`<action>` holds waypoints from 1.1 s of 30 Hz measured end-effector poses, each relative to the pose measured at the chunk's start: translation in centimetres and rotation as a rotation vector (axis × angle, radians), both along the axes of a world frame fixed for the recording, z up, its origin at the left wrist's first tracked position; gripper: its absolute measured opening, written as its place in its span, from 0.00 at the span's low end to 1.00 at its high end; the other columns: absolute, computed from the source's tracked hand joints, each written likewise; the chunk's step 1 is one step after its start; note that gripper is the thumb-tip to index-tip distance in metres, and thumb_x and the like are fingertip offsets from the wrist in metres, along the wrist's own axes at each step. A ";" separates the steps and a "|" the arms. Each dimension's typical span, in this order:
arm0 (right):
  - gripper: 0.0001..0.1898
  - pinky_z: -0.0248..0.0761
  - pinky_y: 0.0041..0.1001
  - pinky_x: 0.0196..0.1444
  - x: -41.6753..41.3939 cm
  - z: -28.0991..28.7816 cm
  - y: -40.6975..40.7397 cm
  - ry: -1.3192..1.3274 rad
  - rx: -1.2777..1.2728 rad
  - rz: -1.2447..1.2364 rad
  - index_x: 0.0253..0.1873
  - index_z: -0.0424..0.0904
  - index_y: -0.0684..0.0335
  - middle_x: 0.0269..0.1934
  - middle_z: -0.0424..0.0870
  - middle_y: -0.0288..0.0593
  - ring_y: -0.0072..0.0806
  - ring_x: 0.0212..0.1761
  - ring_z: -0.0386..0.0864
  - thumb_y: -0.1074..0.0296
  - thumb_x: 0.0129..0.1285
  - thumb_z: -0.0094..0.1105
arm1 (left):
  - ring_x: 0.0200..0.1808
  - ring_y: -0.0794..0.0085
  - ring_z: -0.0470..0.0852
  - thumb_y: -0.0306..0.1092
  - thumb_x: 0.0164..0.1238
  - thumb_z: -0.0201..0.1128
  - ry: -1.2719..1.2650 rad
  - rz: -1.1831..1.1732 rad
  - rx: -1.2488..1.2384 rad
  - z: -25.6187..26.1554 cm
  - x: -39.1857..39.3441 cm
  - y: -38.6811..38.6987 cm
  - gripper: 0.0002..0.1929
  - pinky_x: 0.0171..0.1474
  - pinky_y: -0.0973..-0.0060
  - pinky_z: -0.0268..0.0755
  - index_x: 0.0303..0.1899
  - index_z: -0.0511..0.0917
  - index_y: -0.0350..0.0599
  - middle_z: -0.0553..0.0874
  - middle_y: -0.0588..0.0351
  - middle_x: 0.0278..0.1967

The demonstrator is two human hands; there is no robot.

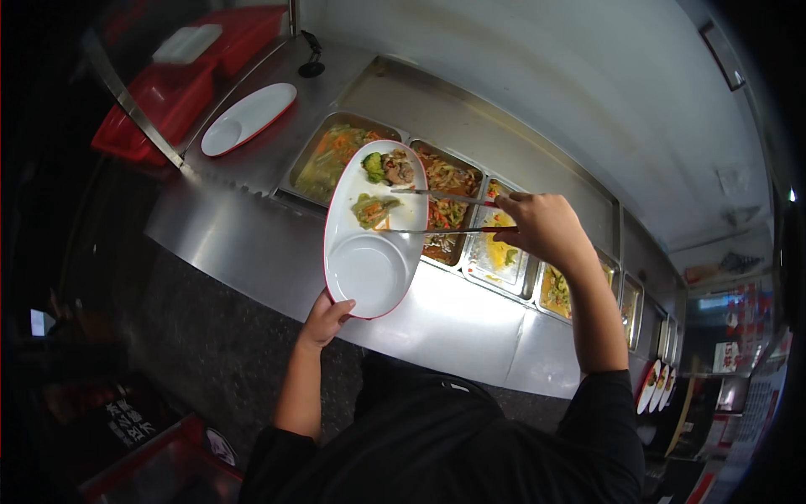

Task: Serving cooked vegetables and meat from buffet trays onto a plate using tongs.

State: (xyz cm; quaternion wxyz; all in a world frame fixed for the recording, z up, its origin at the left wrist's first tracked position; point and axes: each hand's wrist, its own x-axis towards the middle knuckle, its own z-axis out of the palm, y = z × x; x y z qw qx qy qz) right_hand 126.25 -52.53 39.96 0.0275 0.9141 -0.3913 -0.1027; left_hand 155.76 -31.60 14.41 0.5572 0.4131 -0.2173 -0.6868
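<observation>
My left hand (327, 321) grips the near rim of an oval white plate (340, 217) with a red outer edge, its thumb on top. Broccoli (374, 167) and pieces of meat (397, 169) lie at the plate's far end. A small heap of cooked vegetables (373, 211) sits mid-plate, above a bare round hollow (369, 268). From the right, my right hand (535, 220) holds metal tongs (454, 230) with red grips. The tongs' arms are spread, and their tips reach over the plate on either side of the vegetable heap.
Steel food pans run along the counter (252, 252), among them a soupy vegetable pan (318, 167) and a nearly bare pan (504, 252). Another oval plate (249, 120) lies at the upper left, near red plastic bins (157, 113). Several filled plates (648, 387) stand at the far right.
</observation>
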 end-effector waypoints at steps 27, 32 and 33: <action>0.28 0.80 0.40 0.45 0.7 -3.7 -5.0 -0.170 0.122 0.116 0.60 0.83 0.59 0.50 0.89 0.44 0.43 0.43 0.87 0.53 0.57 0.74 | 0.59 0.72 0.77 0.31 0.64 0.64 0.015 -0.083 -0.014 0.3 3.6 0.0 0.35 0.60 0.73 0.74 0.72 0.63 0.36 0.77 0.54 0.60; 0.28 0.80 0.39 0.45 0.2 -3.9 -4.6 -0.218 0.140 0.119 0.60 0.83 0.59 0.49 0.89 0.47 0.43 0.41 0.88 0.55 0.56 0.75 | 0.59 0.72 0.77 0.32 0.64 0.64 -0.002 -0.078 -0.016 0.2 3.2 -0.1 0.35 0.61 0.73 0.73 0.72 0.63 0.35 0.77 0.54 0.60; 0.28 0.81 0.39 0.43 0.4 -4.2 -4.5 -0.245 0.132 0.149 0.60 0.84 0.59 0.46 0.90 0.49 0.42 0.39 0.88 0.58 0.54 0.77 | 0.59 0.72 0.77 0.32 0.64 0.64 -0.016 -0.082 -0.018 0.2 3.3 -0.1 0.35 0.61 0.73 0.73 0.72 0.63 0.35 0.77 0.54 0.60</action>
